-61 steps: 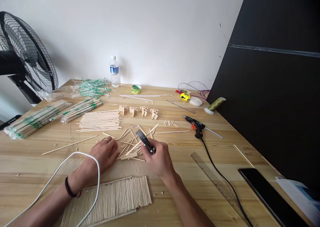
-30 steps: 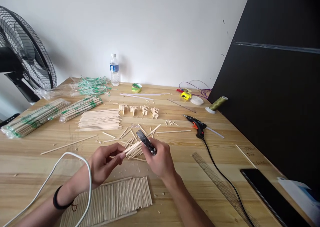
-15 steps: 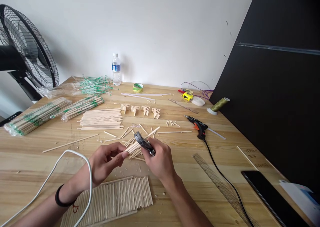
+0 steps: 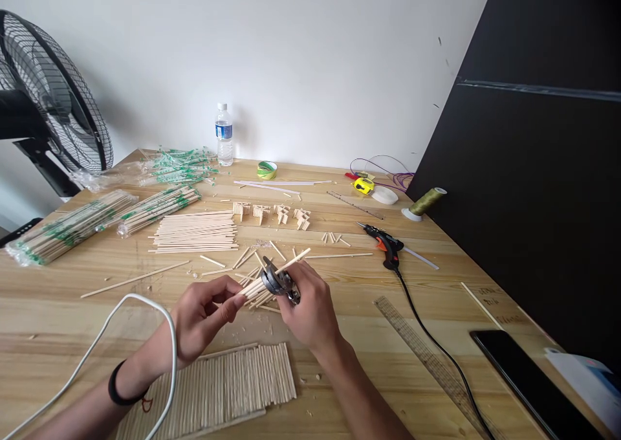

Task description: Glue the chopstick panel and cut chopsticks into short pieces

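Observation:
My left hand (image 4: pixel 208 320) pinches a few thin wooden sticks (image 4: pixel 251 290) between thumb and fingers. My right hand (image 4: pixel 309 304) is wrapped around the handles of a pair of metal cutting pliers (image 4: pixel 275 281). The jaws of the pliers are parted, with one stick, longer than the others, running between them. Under the hands lies a loose pile of short cut sticks, partly hidden. Nearer to me, a mat of sticks laid side by side (image 4: pixel 237 382) rests on the table, partly covered by my left forearm and a white cable (image 4: pixel 145 299).
A hot glue gun (image 4: pixel 385 242) and a clear ruler (image 4: pixel 422 356) lie to the right, near a black phone (image 4: pixel 528 382). Behind my hands are a stack of sticks (image 4: pixel 194 231) and small stick assemblies (image 4: pixel 262 212). Wrapped stick bundles (image 4: pixel 72 226) lie left, by a fan (image 4: pixel 58 97).
The pliers have turned in my right hand and their jaws now show parted around the long stick. Both hands stay in nearly the same place.

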